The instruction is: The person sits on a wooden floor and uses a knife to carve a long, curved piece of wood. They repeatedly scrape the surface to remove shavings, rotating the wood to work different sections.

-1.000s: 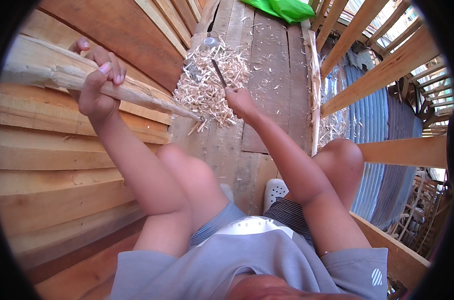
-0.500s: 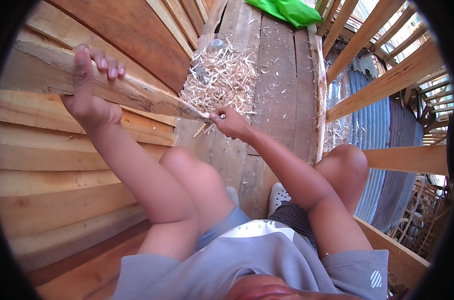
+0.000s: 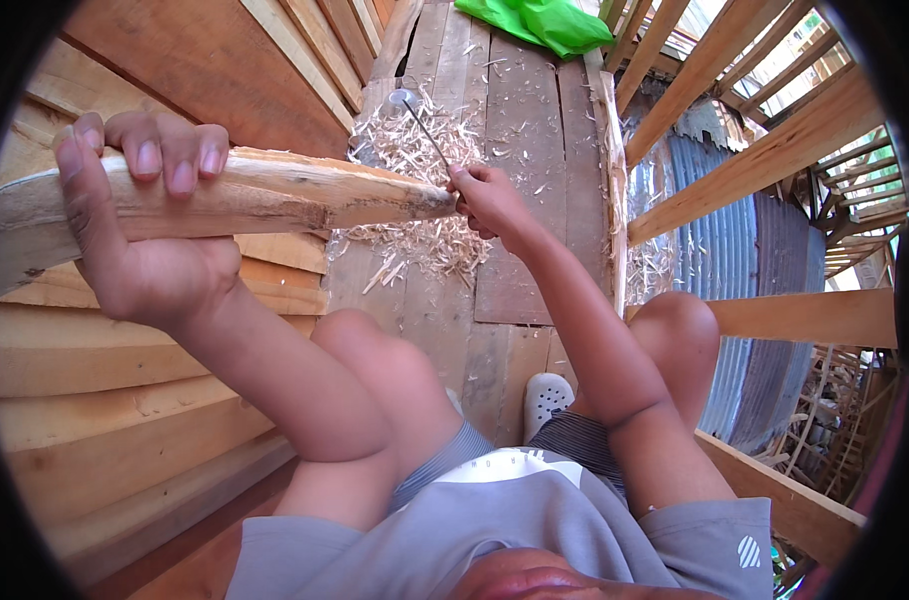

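Note:
A long pale piece of wood (image 3: 285,195) is held up at the left, narrowing to an end near the middle of the view. My left hand (image 3: 160,270) is wrapped round its thicker part, with the fingers over the far edge and the thumb on the near side. Right beside the narrow end is my right hand (image 3: 495,208), closed on a thin dark knife (image 3: 425,130). Its blade looks edge-on and points up and away to the left. The fist hides the handle, and I cannot tell whether the blade touches the wood.
Wood shavings (image 3: 415,255) are heaped on the plank floor (image 3: 520,170), beside a clear round container (image 3: 403,99). A green plastic bag (image 3: 545,25) lies at the far end. Board walls (image 3: 105,350) stand at the left, with wooden rails (image 3: 755,165) and corrugated sheets (image 3: 715,240) at the right.
The wood has come nearer and shifted, its narrow end moving right and slightly up with both hands. My right hand has turned, so the knife blade now shows above it.

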{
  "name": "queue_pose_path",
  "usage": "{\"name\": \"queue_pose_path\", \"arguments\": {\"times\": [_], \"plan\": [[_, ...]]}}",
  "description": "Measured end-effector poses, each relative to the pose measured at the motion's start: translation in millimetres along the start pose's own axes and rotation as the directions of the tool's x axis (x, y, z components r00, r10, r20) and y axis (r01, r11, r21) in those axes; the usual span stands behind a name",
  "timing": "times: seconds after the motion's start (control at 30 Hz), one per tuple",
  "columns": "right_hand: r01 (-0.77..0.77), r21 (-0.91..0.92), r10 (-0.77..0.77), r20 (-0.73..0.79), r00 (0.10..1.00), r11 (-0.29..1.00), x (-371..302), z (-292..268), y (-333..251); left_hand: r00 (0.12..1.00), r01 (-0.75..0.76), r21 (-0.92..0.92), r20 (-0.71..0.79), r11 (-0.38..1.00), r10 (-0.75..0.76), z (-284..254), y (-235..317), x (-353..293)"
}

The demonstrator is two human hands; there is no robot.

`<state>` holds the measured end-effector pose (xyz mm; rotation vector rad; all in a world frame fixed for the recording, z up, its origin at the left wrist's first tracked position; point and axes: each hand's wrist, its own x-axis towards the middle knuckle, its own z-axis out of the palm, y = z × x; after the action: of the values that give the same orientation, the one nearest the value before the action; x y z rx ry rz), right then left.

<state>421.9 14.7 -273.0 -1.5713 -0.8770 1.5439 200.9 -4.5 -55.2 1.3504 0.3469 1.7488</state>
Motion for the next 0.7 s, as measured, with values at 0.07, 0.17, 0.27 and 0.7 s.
{"name": "queue_pose_path", "arguments": {"times": [0.07, 0.17, 0.27, 0.7], "plan": [[-0.009, 0.023, 0.011, -0.058, 0.998, 1.0, 4.6, -9.7, -0.8, 1.0, -0.007, 0.001, -0.013, 1.0, 0.007, 2.5, -7.0, 1.2], [0.025, 0.109, -0.017, -0.076, 0.997, 0.994, 14.8, -29.5, 6.8, 1.0, 0.011, 0.011, -0.005, 1.0, -0.011, 3.0, -22.9, 3.9], [-0.017, 0.153, 0.02, -0.015, 1.0, 0.988, 22.4, -32.8, 16.0, 0.998, 0.059, 0.009, 0.032, 0.998, -0.059, -7.6, -54.0, 8.9], [0.034, -0.384, -0.054, -0.043, 0.998, 0.923, 13.1, 29.7, 27.1, 0.985, 0.175, 0.086, -0.016, 0.981, -0.174, -11.0, -75.0, 6.1]]}}
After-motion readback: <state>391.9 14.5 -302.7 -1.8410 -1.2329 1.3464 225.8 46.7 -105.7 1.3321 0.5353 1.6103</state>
